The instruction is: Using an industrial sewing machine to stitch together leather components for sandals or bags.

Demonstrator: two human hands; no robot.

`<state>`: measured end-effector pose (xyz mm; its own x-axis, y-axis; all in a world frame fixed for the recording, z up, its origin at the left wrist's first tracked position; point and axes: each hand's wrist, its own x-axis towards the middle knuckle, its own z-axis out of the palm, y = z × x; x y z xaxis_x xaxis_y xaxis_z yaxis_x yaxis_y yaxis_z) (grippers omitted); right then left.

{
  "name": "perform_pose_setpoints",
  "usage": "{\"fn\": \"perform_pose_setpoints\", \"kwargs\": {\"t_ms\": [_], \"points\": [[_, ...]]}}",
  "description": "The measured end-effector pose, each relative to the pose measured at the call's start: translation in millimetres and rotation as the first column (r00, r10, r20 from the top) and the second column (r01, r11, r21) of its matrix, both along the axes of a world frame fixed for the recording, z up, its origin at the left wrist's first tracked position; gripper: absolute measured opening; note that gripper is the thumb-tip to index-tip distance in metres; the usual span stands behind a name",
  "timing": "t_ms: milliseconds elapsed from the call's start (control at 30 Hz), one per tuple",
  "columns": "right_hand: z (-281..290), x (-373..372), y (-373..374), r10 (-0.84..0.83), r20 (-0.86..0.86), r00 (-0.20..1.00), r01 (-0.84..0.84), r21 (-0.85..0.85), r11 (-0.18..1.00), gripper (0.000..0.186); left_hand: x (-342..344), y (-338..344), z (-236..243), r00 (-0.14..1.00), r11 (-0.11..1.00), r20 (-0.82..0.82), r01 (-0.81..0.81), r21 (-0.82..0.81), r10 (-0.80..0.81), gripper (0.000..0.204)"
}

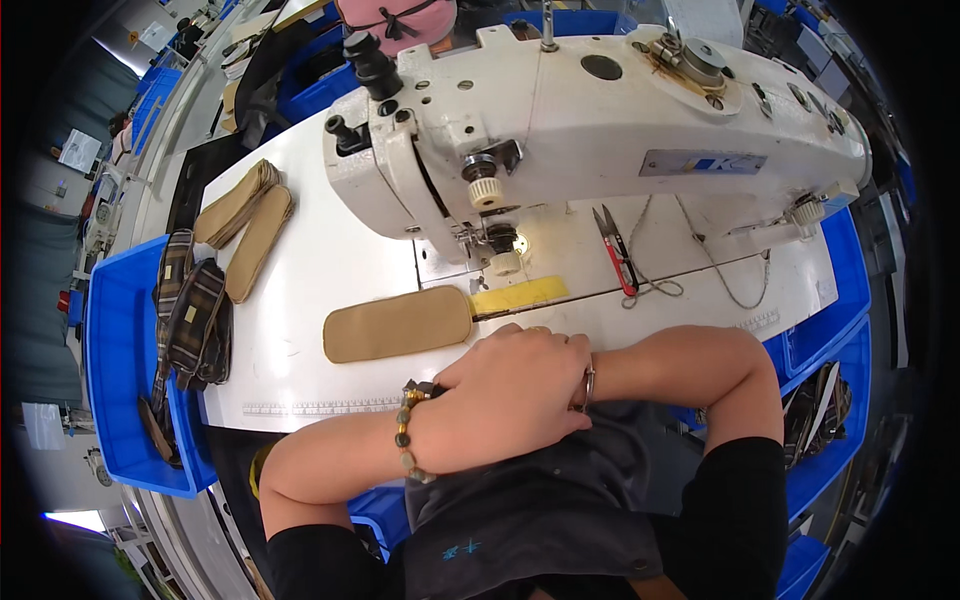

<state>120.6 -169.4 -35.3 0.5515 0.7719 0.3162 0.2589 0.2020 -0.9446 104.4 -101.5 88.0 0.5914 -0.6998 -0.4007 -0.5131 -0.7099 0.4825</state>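
Standing beyond hands (520,390): sewing machine (590,125)

A smooth white counter (280,345) is carrying a white sewing machine (590,130), which is standing along its far side. In front of the needle area, a tan oblong pad (398,326) is lying flat, its right end meeting a yellow strip (525,294). Farther left, more tan pads (260,245) are resting at a slant, side by side. Right of the needle, red-handled snips (621,265) are lying with blades pointing away, beside loosely curling grey cord (699,239). Ruler markings (320,407) are running along the near edge.
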Motion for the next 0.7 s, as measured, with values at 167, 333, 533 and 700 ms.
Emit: {"fn": "perform_pose_setpoints", "kwargs": {"t_ms": [167, 333, 533, 700], "points": [[-2.2, 3.7, 6.5, 0.032, 0.024, 0.999, -0.033, 0.041, 0.999, 0.037, -32.7, -1.2, -31.7, 0.677, 0.990, 0.735, 0.127, -0.067, -0.037, 0.063], [0.1, 4.0, 0.6, 0.013, 0.056, 0.998, -0.016, 0.061, 0.998, 0.035, -30.7, 20.3, 8.8, 0.815, 0.924, 0.531, -0.014, -0.383, 0.232, 0.068], [30.6, 4.6, -6.2, 0.097, -0.171, 0.980, -0.114, -0.087, 0.990, 0.027, -26.4, 123.3, -19.7, 0.764, 0.617, -0.183, -0.616, -0.490, 0.618, 0.034], [38.5, -0.2, -9.6, 0.107, 0.079, 0.991, -0.083, -0.257, 0.963, 0.026, -53.1, 163.6, -43.5, 0.634, 0.633, -0.531, -0.743, -0.216, 0.563, 0.029]]}}
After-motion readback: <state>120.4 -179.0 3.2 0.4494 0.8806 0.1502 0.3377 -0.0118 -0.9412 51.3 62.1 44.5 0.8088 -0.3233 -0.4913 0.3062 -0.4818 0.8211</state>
